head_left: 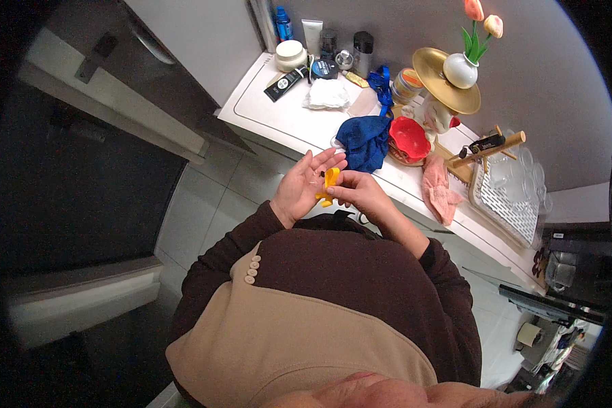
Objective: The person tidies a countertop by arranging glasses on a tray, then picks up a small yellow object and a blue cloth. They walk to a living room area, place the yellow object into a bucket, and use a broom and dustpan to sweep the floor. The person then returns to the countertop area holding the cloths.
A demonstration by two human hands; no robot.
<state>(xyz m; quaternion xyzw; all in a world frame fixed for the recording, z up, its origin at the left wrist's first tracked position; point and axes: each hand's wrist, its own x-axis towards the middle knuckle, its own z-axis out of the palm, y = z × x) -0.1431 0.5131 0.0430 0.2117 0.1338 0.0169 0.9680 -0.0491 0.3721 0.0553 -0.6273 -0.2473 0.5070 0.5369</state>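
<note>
Frame centre: right hand [366, 195] pinching a looped yellow strip [331, 178]. Left hand [294, 189] just beside, palm up, fingers extended; contact with strip unclear. Beyond, upper centre: blue cloth [364, 144], red bowl [409, 139], white counter [268, 121]. Upper right: white vase [461, 71].

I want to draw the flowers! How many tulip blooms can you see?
2. Both rise from the round white vase on the gold tray: a coral bloom at the picture's top edge, and a paler bloom to its right. More could be out of view above.
</note>
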